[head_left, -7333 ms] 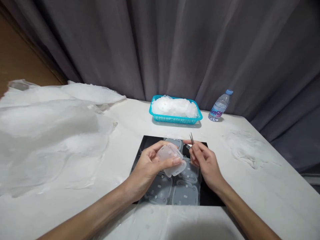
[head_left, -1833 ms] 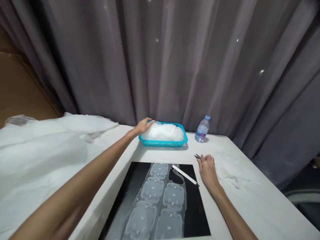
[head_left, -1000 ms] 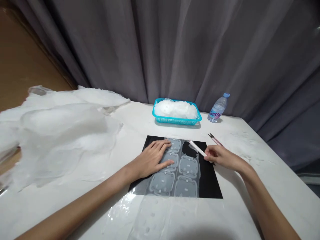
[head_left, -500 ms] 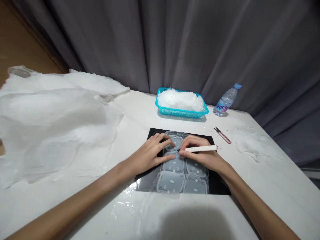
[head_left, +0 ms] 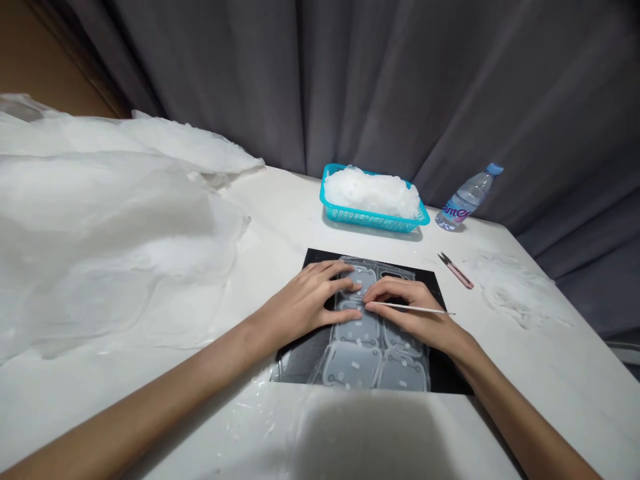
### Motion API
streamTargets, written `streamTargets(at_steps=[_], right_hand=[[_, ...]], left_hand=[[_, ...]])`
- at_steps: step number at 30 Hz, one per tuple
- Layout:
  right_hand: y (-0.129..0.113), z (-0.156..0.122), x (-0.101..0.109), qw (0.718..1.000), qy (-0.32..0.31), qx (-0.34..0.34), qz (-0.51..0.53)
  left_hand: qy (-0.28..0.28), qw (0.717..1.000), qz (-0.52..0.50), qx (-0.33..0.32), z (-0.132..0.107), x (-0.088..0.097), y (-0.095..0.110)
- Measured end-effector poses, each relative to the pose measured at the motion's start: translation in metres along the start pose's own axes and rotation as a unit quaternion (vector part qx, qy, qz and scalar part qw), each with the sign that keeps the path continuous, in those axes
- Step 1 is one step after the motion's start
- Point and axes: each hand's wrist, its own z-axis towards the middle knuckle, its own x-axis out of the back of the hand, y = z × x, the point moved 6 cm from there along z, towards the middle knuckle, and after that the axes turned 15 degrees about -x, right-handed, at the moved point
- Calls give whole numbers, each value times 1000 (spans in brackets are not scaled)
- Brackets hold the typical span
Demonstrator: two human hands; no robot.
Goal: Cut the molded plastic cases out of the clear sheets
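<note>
My left hand (head_left: 315, 293) lies spread over the upper left of a clear plastic sheet (head_left: 354, 363) with rows of grey, rounded panels. Its fingertips press on the panels beside my right hand (head_left: 417, 303). Pinched in my right fingers is a slim, flat white tool (head_left: 420, 309), seen almost edge-on. Its near-level handle sticks out to the right over the hand, and fingers hide its working tip, which is close to the left thumb and forefinger. Under the sheet is a black board (head_left: 305, 357) on the white table.
Behind the board stands a turquoise basket (head_left: 373, 218) of white fluffy material (head_left: 367, 190). A water bottle (head_left: 465, 200), pink-handled thread snips (head_left: 456, 270) and loose white scraps (head_left: 515, 283) are to the right. A large pile of white sheeting (head_left: 110, 233) covers the left side.
The white tool has rolled in my right fingers, from its broad face to its thin edge. Both hands stay at the sheet; the whole view has shifted slightly.
</note>
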Motion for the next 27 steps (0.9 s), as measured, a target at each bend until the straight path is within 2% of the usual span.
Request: streamTargets(at_steps=[8, 15, 18, 22, 27], right_hand=[[-4, -3, -8, 999, 9, 27, -45], [-15, -11, -15, 983, 20, 101, -151], [-12, -16, -7, 982, 14, 70, -175], [-5, -23, 6, 990, 16, 19, -135], [-5, -22, 2, 994, 18, 34, -99]], left_hand=[[0, 1000, 21, -12, 1, 1, 3], [1, 999, 29, -18, -1, -2, 1], [-4, 1000, 26, -11, -2, -4, 0], [-16, 1000, 21, -5, -2, -2, 1], [-19, 1000, 24, -2, 0, 0, 1]])
